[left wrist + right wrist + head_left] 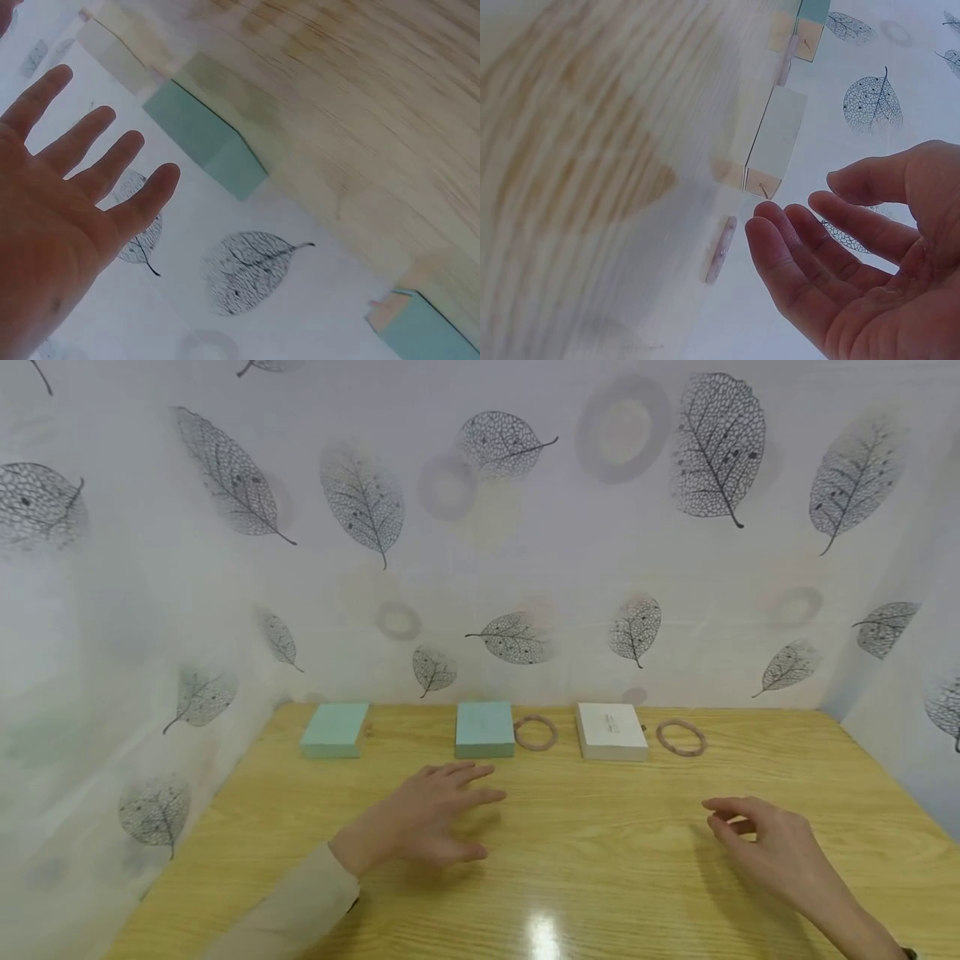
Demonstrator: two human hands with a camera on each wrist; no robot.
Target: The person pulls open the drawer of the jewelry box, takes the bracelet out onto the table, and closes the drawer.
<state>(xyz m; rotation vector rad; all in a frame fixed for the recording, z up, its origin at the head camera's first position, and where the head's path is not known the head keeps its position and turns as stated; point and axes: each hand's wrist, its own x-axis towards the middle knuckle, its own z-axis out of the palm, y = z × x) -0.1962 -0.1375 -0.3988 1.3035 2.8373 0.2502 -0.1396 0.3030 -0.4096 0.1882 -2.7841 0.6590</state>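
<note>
My left hand (pixel 429 817) hovers over the wooden table with its fingers spread and nothing in it. Beyond it stand a teal box (pixel 484 730) and, farther left, a mint green box (pixel 335 730). A pinkish bangle (pixel 536 733) lies flat against the teal box's right side. To the right, my right hand (pixel 772 847) is held above the table, fingers loosely bent and holding nothing. Nearest to it are a second pinkish bangle (pixel 681 738) and a white box (pixel 611 732) with small print on its lid. Both hands are apart from all these things.
The wooden table (pixel 600 843) ends at a pale leaf-patterned curtain (pixel 465 552), which also hangs along the left and right sides. Boxes and bangles stand in a row near the table's back edge. A bright light reflection (pixel 543 935) shows at the front.
</note>
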